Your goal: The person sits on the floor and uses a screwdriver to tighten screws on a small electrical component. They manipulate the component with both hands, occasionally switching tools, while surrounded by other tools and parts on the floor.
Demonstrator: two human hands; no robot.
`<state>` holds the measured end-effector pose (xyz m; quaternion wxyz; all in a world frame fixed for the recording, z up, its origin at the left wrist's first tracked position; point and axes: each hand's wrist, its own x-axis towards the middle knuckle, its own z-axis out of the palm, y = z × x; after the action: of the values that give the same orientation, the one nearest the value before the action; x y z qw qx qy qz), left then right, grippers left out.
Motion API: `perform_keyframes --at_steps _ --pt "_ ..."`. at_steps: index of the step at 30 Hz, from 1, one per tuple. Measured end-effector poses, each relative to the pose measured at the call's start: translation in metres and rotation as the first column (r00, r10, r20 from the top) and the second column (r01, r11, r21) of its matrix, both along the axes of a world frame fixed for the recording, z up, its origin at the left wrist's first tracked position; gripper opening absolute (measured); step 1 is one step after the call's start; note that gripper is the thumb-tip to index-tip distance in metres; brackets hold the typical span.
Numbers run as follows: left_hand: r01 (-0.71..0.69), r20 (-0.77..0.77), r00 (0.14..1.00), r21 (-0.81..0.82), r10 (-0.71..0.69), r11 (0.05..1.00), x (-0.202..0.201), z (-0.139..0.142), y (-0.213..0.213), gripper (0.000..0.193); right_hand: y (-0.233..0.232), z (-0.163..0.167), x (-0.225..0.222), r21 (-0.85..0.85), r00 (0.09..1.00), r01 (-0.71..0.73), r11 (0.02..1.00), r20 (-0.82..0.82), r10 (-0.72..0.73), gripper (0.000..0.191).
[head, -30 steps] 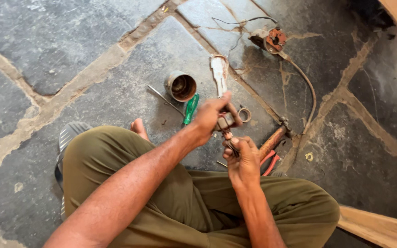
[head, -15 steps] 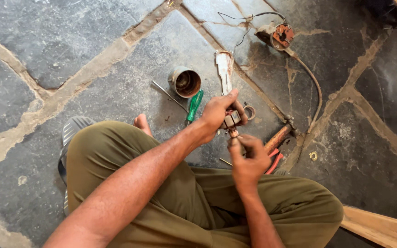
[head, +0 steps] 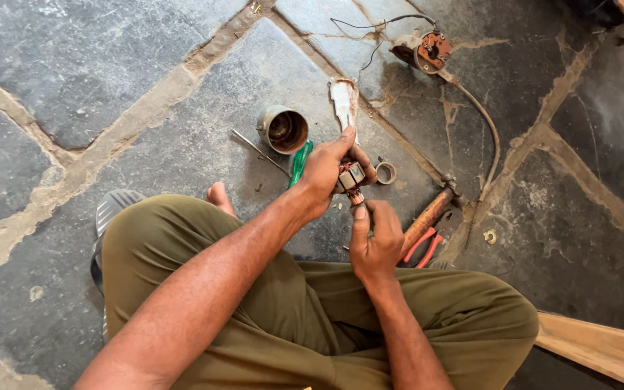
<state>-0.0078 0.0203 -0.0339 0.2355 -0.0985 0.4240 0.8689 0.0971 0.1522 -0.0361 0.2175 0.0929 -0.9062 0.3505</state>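
Motor armature (head: 351, 177) in left hand (head: 325, 173) grip, right hand (head: 375, 238) below

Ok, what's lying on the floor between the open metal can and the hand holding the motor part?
In the head view, a green-handled screwdriver lies between the metal can and the left hand.

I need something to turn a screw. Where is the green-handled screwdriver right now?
In the head view the green-handled screwdriver lies on the stone floor, just left of the left hand and below the open metal can.
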Motion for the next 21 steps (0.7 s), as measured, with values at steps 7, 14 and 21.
perform_keyframes --at_steps 7,14,21 --pt "-0.017 -0.070 0.997 -0.043 0.014 0.999 0.001 -0.009 0.007 0.059 0.007 -0.021 0.002 -0.006 0.999 -0.021 1.000 0.025 0.021 0.018" --pt "0.068 -0.074 0.994 -0.155 -0.080 0.986 0.002 -0.015 0.008 0.063 0.018 -0.059 0.002 -0.899 0.745 0.340 0.274 0.436 0.505 0.027" --pt "0.009 0.021 1.000 -0.049 -0.008 0.999 0.001 -0.009 0.002 0.057 0.001 -0.025 0.005 0.187 0.981 -0.026 0.982 -0.183 0.061 0.018"
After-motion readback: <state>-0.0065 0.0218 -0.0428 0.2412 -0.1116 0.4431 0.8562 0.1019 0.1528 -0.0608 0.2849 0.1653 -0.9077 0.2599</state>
